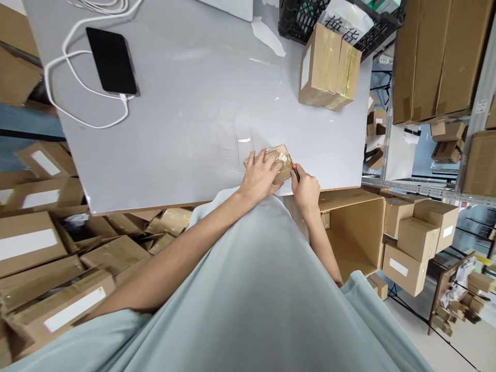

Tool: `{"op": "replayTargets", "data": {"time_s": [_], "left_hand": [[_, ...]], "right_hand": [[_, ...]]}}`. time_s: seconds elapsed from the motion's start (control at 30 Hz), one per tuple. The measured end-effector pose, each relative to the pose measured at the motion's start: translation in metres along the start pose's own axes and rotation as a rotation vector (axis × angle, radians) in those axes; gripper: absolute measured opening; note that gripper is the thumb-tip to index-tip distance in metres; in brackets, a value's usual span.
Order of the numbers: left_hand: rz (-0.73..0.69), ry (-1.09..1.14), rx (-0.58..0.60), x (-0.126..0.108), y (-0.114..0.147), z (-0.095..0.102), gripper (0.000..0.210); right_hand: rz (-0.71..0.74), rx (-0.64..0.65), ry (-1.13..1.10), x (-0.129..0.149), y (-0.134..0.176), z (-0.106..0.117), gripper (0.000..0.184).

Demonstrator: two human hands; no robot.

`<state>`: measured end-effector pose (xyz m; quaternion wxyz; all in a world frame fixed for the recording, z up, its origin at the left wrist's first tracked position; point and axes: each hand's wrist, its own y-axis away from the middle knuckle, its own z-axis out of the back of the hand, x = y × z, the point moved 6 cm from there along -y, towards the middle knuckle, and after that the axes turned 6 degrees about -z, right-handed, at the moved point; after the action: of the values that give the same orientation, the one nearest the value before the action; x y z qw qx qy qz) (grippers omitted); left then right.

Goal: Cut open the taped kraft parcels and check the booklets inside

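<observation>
So there's a small cardboard box [285,164] right at the near edge of the table [186,129], close up against the person's shirt [267,279], with shiny clear tape across it. The left hand [260,173] has hold of it, fingers a bit spread and draped over the top. The right hand [306,188] is curled pretty snugly around a little tool [296,173] with a red and black handle, its tip up by the right end of the box. Too small to tell whether the tip is in the tape or just touching.

Further back on the right, two taped boxes [329,67] sit side by side, touching, just in front of a black crate [298,23] with a white package [344,20] in it. A torn white scrap [268,37] lies left of those. Over at the far left there's a black phone [112,61] plugged into a loopy white cable [126,106].

Off the table it's boxes everywhere tbh: a jumble of cartons [29,243] below on the left, a big open box [358,222] by the right arm, plus more big cartons [437,57] on a metal shelf [411,187] to the right.
</observation>
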<state>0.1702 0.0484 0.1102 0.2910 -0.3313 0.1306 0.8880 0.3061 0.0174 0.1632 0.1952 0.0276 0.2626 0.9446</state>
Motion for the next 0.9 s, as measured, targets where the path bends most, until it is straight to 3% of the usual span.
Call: {"op": "replayTargets", "data": {"time_s": [0.53, 0.9], "left_hand": [[0.011, 0.035, -0.034, 0.003, -0.001, -0.006, 0.065], [-0.014, 0.038, -0.033, -0.004, -0.001, -0.007, 0.068]], "right_hand": [[-0.028, 0.015, 0.117, 0.014, -0.005, 0.008, 0.042], [-0.097, 0.04, 0.163, -0.006, 0.015, 0.009, 0.042]]}}
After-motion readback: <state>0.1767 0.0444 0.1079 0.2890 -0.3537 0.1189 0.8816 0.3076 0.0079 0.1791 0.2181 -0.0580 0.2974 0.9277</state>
